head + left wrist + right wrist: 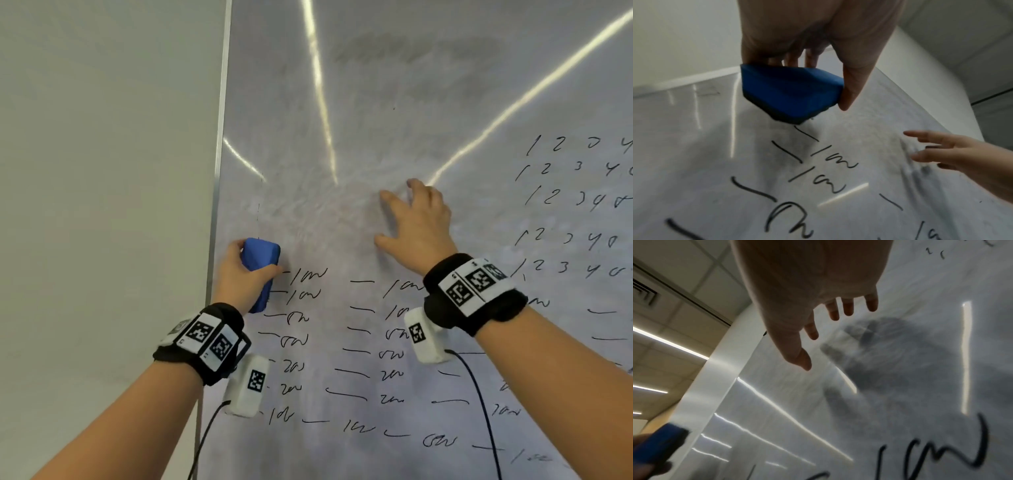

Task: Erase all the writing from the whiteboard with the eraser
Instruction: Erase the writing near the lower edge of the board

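Left fingers (846, 97) wrapped round blue eraser (262, 270), pressed at whiteboard's (394, 120) left edge; right hand (416, 226) spread flat, bracing. Upper area wiped to smears; rows of writing (359, 342) below and right still to clear.

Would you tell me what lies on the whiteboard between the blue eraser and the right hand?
Only wiped, smeary board; in the head view no writing sits between blue eraser and right hand.

Blue eraser (261, 270) pressed upright on the half-wiped whiteboard (394, 144), above black writing (359, 346).
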The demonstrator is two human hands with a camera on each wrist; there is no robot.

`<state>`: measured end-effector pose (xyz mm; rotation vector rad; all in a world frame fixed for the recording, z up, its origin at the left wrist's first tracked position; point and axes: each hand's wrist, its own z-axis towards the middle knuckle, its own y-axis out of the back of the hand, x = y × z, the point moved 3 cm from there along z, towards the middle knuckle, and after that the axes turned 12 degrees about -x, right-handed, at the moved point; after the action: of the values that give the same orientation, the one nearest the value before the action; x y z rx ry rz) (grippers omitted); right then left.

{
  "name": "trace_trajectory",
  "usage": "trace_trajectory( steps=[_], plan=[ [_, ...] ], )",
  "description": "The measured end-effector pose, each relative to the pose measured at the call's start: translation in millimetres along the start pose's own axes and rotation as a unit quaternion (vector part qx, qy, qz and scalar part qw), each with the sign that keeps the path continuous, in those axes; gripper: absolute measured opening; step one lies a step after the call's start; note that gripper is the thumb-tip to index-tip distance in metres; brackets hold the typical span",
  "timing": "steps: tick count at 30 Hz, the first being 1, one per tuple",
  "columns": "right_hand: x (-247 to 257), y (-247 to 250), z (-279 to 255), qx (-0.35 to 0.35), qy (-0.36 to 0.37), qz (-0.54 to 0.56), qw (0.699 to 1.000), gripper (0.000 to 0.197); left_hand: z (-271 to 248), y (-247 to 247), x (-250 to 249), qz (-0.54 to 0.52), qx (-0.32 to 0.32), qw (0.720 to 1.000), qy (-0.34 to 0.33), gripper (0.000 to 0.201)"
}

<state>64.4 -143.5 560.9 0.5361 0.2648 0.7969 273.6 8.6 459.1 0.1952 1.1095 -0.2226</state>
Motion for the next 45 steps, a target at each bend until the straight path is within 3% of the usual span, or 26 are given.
trace_trajectory(
  steps=[7,12,22,27,32,37,45],
  plan=[
    [-22.8,-14.3,1.8,0.045,0.022,-0.074,0.996,0.089,0.0,5.4,17.8,0.141,-0.039,0.987,-0.067,0.078],
    [-23.7,-22.7,-4.2,0.023,0.038,-0.079,0.996,0.089,-6.7,0.6,23.2,0.101,-0.064,0.99,-0.071,0.073],
    [-24.1,-27.5,-4.2,0.013,0.035,-0.076,0.996,0.09,-5.6,3.2,34.5,0.161,-0.074,0.978,-0.109,0.074],
    [-21.9,-32.3,-4.9,-0.009,0.016,-0.07,0.997,0.086,-1.7,-3.5,24.3,0.155,-0.04,0.973,-0.168,0.073],
    [-19.4,-37.9,-5.2,-0.029,0.0,-0.063,0.998,0.082,5.0,-22.3,0.6,0.171,-0.009,0.948,-0.269,0.076],
    [-21.3,-41.6,-7.6,-0.039,-0.003,-0.064,0.997,0.08,6.5,-35.9,8.2,0.214,-0.017,0.926,-0.31,0.067],
    [-21.5,-45.6,-7.6,-0.048,-0.008,-0.066,0.997,0.081,4.2,-54.2,9.9,0.227,-0.007,0.884,-0.409,0.075]
  ],
)
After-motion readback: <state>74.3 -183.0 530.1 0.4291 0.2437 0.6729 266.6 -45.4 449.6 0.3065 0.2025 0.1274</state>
